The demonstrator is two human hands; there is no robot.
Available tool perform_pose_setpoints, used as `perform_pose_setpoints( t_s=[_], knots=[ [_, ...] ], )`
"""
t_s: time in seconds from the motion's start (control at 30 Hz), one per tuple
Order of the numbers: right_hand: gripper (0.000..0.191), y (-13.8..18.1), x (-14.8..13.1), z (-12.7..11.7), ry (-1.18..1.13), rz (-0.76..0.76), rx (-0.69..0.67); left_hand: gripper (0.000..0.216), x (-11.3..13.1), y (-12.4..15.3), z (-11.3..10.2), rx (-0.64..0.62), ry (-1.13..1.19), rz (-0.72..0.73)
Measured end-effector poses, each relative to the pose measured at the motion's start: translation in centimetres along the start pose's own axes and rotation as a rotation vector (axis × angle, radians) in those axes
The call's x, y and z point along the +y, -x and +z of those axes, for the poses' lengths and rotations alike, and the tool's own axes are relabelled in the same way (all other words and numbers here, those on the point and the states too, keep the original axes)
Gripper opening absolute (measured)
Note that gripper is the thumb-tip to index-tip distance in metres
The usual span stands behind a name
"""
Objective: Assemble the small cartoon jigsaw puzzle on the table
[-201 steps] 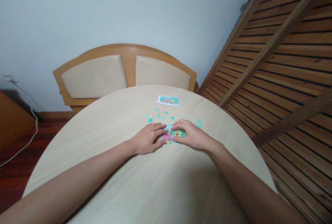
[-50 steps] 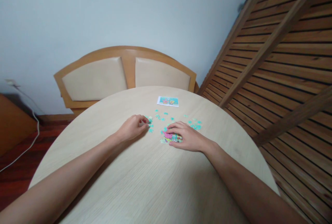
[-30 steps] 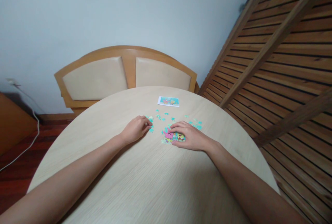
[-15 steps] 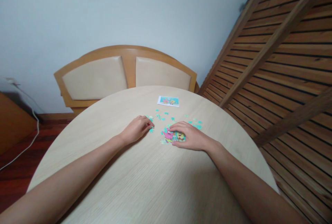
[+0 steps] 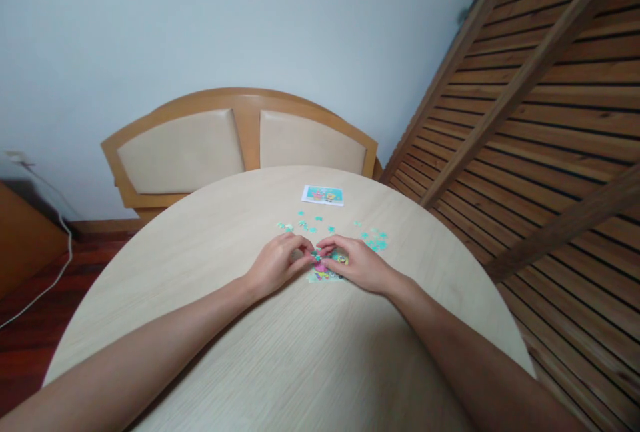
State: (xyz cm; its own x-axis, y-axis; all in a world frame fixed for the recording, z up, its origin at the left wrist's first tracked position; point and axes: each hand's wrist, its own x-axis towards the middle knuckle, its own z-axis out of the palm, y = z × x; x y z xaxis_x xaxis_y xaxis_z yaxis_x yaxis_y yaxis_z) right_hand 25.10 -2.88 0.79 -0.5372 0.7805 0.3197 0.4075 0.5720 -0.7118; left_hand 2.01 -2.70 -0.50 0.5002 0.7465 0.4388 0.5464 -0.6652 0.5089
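A partly joined jigsaw puzzle [image 5: 323,277] lies flat on the table, with a pink figure and a yellow one in its picture. At its upper left, my left hand [image 5: 281,262] pinches a small teal puzzle piece [image 5: 315,255] between thumb and fingertips, touching the joined part. My right hand [image 5: 364,264] curves over the puzzle's right side, its thumb and fingers pressed on it near the same spot. The hands partly cover the puzzle, and the fingertips of both nearly meet.
Loose teal pieces [image 5: 376,244] lie right of the puzzle, and several more pieces [image 5: 303,225] lie behind it. Farther back is a picture card [image 5: 323,195] with the same figures. Beyond the round table [image 5: 240,359] stand a padded headboard [image 5: 253,132] and a slatted wooden frame [image 5: 540,112].
My left hand has moved right, from the loose pieces to the puzzle's upper left, with a piece in its fingers. My right hand has shifted slightly left over the puzzle.
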Motion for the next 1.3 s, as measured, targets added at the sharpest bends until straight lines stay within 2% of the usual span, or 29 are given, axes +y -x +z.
perform_pose_setpoints(
  t_s=[0.17, 0.3, 0.43, 0.53, 0.63, 1.03, 1.3],
  knots=[
    [0.023, -0.1, -0.5, 0.5, -0.072, -0.006, -0.034, 0.019, 0.2, 0.2, -0.1, 0.015, 0.034, 0.030],
    [0.026, -0.2, 0.2, -1.0, -0.027, -0.013, 0.034, 0.021, 0.7, 0.1, -0.3, 0.002, 0.028, 0.081],
    [0.022, -0.1, 1.8, -3.1, -0.028, 0.088, 0.176, 0.031, 1.1, 0.2, -0.4, -0.188, -0.007, 0.307],
    [0.021, 0.1, 3.1, -3.9, -0.080, 0.184, 0.186, 0.037, 0.9, 0.4, -0.2, -0.318, -0.050, 0.397],
    [0.022, 0.2, 4.0, -4.0, -0.095, 0.241, 0.153, 0.036, 0.6, 0.5, 0.0, -0.364, -0.056, 0.407],
    [0.024, 0.2, 4.8, -3.5, -0.003, 0.238, 0.088, 0.037, 0.7, 0.4, -0.1, -0.365, -0.042, 0.405],
    [0.024, 0.3, 4.9, -3.3, -0.023, 0.268, 0.091, 0.036, 0.6, 0.5, 0.0, -0.363, -0.049, 0.409]
  ],
)
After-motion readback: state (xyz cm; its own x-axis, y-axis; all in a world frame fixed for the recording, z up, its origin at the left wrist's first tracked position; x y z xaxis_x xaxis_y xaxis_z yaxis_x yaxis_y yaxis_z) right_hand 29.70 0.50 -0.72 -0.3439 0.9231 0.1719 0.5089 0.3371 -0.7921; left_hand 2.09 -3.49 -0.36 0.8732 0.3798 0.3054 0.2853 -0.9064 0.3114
